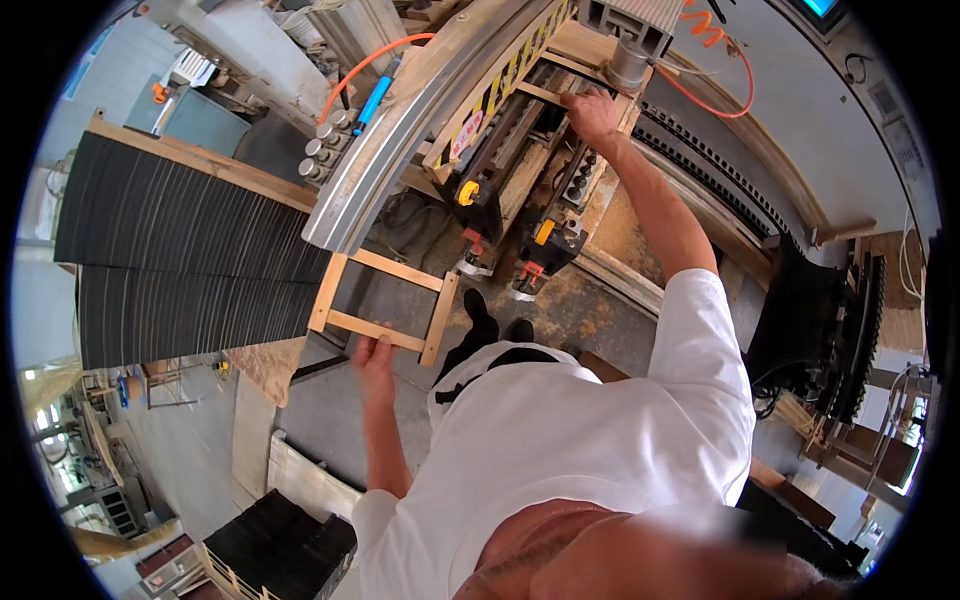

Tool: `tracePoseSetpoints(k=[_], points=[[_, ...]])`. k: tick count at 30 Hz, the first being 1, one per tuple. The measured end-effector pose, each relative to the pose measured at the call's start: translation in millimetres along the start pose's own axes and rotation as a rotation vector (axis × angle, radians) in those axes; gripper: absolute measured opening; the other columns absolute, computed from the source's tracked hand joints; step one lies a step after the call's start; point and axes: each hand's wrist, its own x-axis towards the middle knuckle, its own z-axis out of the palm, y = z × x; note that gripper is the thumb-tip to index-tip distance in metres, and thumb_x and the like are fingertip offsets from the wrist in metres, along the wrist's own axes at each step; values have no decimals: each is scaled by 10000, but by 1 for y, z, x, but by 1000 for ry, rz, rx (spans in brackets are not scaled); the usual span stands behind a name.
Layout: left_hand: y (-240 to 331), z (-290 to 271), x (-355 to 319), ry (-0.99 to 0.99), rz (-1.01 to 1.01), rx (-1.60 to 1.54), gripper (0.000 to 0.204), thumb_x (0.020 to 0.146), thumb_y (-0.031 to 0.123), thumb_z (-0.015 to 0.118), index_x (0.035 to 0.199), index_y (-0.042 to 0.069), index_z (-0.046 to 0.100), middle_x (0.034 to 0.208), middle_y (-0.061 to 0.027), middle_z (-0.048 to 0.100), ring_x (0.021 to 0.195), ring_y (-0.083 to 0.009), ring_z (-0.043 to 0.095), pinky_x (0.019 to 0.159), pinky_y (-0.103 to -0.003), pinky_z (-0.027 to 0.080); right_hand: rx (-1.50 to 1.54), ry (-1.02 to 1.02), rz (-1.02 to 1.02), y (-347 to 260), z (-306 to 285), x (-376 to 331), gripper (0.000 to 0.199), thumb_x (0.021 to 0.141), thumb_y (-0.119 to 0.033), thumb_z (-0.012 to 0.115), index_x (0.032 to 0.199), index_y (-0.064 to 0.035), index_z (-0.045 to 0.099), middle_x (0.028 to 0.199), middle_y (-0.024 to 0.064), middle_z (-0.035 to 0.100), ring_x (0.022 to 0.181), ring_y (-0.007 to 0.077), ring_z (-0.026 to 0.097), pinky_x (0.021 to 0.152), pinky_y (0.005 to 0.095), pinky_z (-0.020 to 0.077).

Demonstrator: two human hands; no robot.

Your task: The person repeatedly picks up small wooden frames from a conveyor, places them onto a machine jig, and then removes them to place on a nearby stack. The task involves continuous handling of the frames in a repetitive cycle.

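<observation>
My left hand (376,362) grips the near rail of a small open wooden frame (438,318), fingers closed around the light wood. The frame hangs level at the left, beside a stack of dark sheets. Stretched far forward, my right hand (594,112) is closed over the end of a pale wooden slat (540,93) that lies across the machine (545,205). Whether that slat belongs to a second frame cannot be made out. Just beyond the hand stands a round metal cylinder (628,65).
A tall stack of dark ribbed sheets (190,250) stands left of the frame. The machine has yellow knobs (468,192), a striped guard (500,85) and sawdust around it. Orange air hoses (735,105) curl at the upper right. A blue cylinder (377,97) rests near the metal rail (350,205).
</observation>
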Motion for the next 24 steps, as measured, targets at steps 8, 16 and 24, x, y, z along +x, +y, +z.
tracePoseSetpoints(k=[8, 16, 24], points=[[115, -56, -53, -80, 329, 88, 381, 890, 82, 650, 1246, -8, 549, 1140, -104, 650, 1057, -157, 591, 976, -310, 418, -76, 68, 18, 15, 16, -2, 145, 808, -203, 611, 925, -128, 651, 861, 143, 678, 861, 345, 639, 749, 471, 493], [294, -173, -106, 157, 823, 26, 514, 865, 226, 699, 1250, -48, 497, 1143, -105, 606, 1033, -166, 579, 890, -286, 456, 251, 295, 65, -72, -82, -13, 276, 920, -236, 591, 1130, -60, 626, 1133, 122, 630, 1034, 314, 592, 852, 450, 490], [495, -332, -1, 50, 828, -263, 247, 929, 39, 538, 1136, -94, 509, 1091, -182, 606, 1069, -263, 580, 988, -372, 468, 871, 448, -112, -269, -147, -108, 154, 838, -15, 659, 990, 8, 645, 1039, 158, 670, 972, 250, 656, 852, 349, 525]])
